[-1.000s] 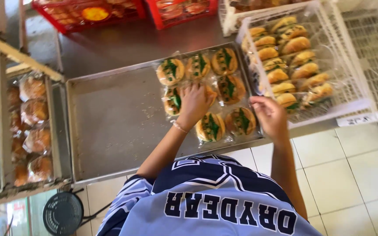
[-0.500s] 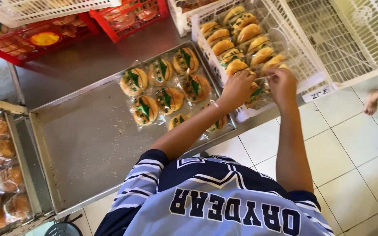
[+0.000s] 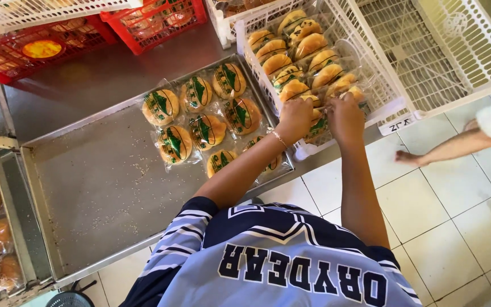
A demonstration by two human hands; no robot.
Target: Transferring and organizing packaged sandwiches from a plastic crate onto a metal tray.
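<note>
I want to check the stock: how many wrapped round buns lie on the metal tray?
8 visible on the metal tray: three in the back row, three in the middle, two at the front edge, one partly under the left hand's forearm. More may be hidden there.

Clear round bun packs (image 3: pixel 200 122) with green labels lie on the tray. Clear-wrapped buns (image 3: pixel 291 57) fill the white crate; a small white tag (image 3: pixel 398 125) hangs on its front.

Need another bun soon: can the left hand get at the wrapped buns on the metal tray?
Probably yes: the left hand is at the white crate, right beside the tray's wrapped buns, which lie uncovered.
</note>
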